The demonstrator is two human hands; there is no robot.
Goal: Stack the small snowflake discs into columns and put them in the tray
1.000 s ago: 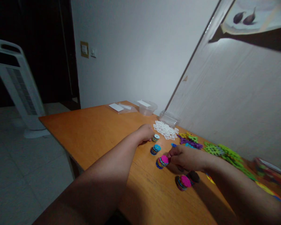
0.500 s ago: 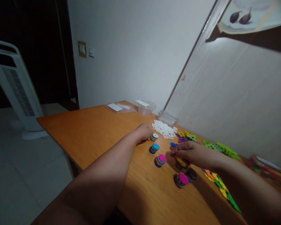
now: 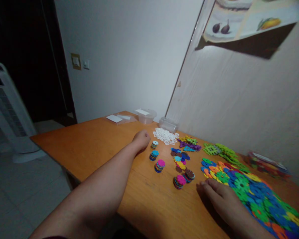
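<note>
My left hand point(image 3: 141, 139) is curled into a fist on the table, just behind a short stack of discs with a white top point(image 3: 154, 144). Whatever it may hold is hidden. Over the table on the right, my right hand point(image 3: 215, 192) has its fingers pressed together; I cannot make out anything in them. Nearest to it are a brown-topped stack point(image 3: 189, 175) and a pink-topped stack point(image 3: 179, 181) of notched discs. Farther left stand a blue-topped stack point(image 3: 153, 155) and another pink-topped stack point(image 3: 160, 165). Small loose discs point(image 3: 179, 158) lie between the stacks and the larger pieces.
A large heap of colourful flower-shaped pieces point(image 3: 259, 192) covers the right side. White lattice pieces point(image 3: 165, 135), green pieces point(image 3: 223, 151) and purple pieces point(image 3: 189, 144) lie along the wall. Clear containers point(image 3: 147, 117) and a plastic bag point(image 3: 121, 119) sit at the far edge. A tower fan point(image 3: 10, 116) stands left.
My right hand has moved from above the loose small discs toward me and to the right, uncovering them. My left hand has drawn slightly away from the white-topped stack. The view has turned right.
</note>
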